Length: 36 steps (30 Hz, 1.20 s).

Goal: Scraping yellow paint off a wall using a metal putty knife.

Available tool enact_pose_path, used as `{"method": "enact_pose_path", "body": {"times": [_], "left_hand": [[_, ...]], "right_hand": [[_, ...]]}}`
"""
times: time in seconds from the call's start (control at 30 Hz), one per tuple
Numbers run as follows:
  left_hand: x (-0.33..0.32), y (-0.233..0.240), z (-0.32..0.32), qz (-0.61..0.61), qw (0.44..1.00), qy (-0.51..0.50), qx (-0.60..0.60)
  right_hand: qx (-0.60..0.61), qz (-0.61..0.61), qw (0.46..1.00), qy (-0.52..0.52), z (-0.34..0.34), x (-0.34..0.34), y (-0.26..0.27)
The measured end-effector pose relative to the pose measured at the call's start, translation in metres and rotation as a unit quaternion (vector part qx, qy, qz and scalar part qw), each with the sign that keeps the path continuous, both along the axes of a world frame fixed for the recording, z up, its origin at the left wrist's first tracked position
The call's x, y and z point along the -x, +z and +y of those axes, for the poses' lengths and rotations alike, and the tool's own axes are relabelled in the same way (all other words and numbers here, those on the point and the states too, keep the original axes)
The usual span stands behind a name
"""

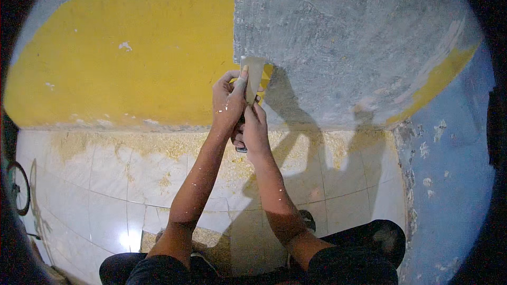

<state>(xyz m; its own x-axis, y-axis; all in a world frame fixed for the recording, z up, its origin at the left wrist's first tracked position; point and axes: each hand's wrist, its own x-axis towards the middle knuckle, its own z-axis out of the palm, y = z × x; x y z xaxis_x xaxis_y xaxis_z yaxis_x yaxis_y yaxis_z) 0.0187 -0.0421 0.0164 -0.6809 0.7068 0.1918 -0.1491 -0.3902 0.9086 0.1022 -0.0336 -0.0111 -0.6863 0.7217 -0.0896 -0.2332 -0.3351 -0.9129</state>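
A scraper with a broad, flat metal blade (pixel 255 72) is held in both my hands against the wall. My left hand (pixel 229 97) grips the blade's left side, its thumb lying along the face. Lower down, my right hand (pixel 253 130) is closed around the handle, whose end shows below the fingers. The blade's top edge lies near the lower corner where yellow paint (pixel 158 55) borders the scraped grey wall (pixel 336 39). A small yellow patch (pixel 268 72) shows just right of the blade. White flecks dot my left hand and both forearms.
Yellow paint flakes (pixel 174 146) lie along the wall's foot on white floor tiles (pixel 111 178). A blue wall (pixel 447 158) with chipped spots stands at right. A wheel (pixel 21 188) is at far left. My bent knees and a dusty brown sheet (pixel 214 239) are at the bottom.
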Motion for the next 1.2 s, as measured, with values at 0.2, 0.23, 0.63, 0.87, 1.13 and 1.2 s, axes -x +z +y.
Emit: {"method": "enact_pose_path", "body": {"times": [0.2,0.23,0.63,0.87,1.13,1.2], "left_hand": [[0.010,0.004,-0.002,-0.001,0.999,-0.039,0.010],[0.010,0.009,-0.003,-0.015,0.998,-0.064,0.017],[0.009,-0.012,0.004,0.100,0.994,0.009,0.051],[0.010,-0.014,0.007,0.068,0.997,0.019,0.030],[0.014,-0.013,0.006,0.046,0.999,0.012,0.022],[0.011,-0.012,0.008,0.043,0.999,0.015,0.019]], "right_hand": [[0.084,0.025,0.994,0.059,0.001,-0.004,0.007],[0.083,0.024,0.995,0.056,0.003,-0.006,0.011],[0.031,0.022,0.999,0.039,0.024,-0.007,0.010],[0.026,0.023,0.998,0.045,0.026,0.000,0.007],[0.049,0.040,0.998,0.021,0.017,0.012,0.002],[0.055,0.043,0.998,0.007,0.018,0.013,-0.001]]}}
